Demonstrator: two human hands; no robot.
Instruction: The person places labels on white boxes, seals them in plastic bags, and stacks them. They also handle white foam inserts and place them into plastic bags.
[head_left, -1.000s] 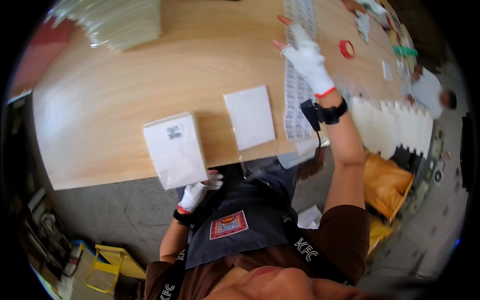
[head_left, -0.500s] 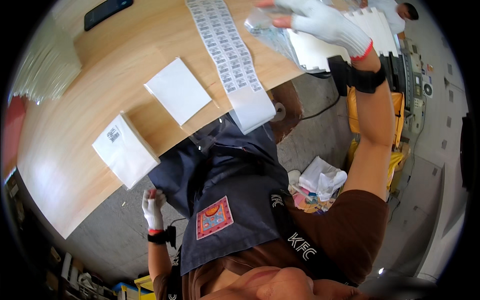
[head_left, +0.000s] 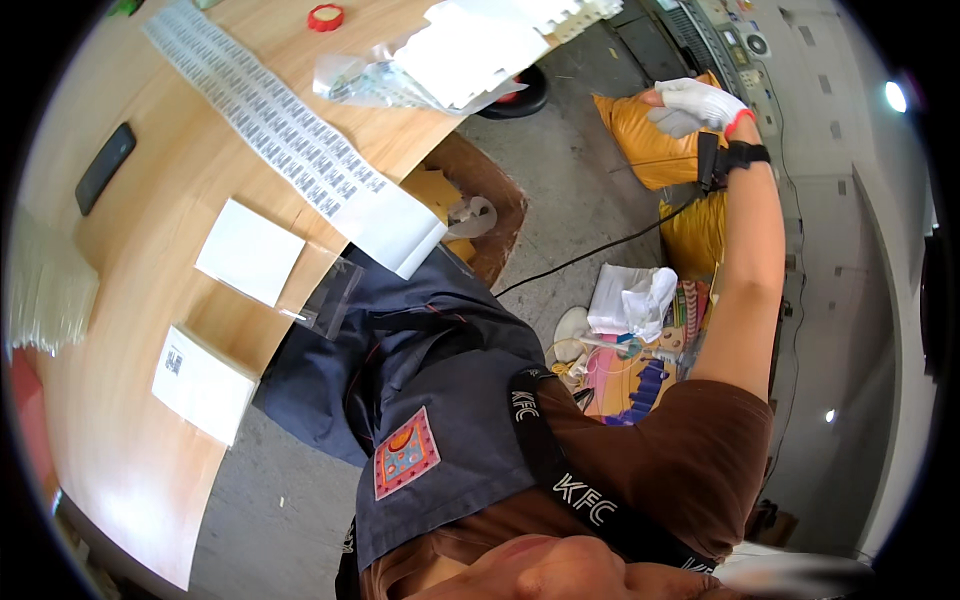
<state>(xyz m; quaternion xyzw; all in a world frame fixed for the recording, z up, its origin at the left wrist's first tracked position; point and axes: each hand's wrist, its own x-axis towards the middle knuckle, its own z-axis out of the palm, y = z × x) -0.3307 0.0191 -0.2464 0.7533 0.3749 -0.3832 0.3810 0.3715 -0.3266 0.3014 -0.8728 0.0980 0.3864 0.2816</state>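
Observation:
My right hand point(head_left: 695, 108), in a white knit glove with bare fingertips, is stretched out to the right, away from the table. Its fingers are loosely bent, and nothing shows in them. Behind it lies a yellow sack point(head_left: 635, 150). My left hand is out of view. On the table, a long strip of printed labels point(head_left: 285, 125) runs to the near edge, its blank end hanging over. Left of it are a white square packet point(head_left: 250, 252) and a thicker white pack point(head_left: 205, 385) with a barcode label. A clear plastic bag point(head_left: 335, 295) hangs at the edge.
White foam pieces point(head_left: 470, 50) and a crumpled clear bag point(head_left: 365, 85) lie at the table's far right. A phone point(head_left: 105, 168), a pile of clear sleeves point(head_left: 45, 285) and a red ring point(head_left: 325, 17) are also there. A black cord point(head_left: 600, 250) crosses above the floor.
My right hand has moved from the crumpled clear bag over the table out to the right. The view has turned, shifting the table leftward. My left hand has gone out of view.

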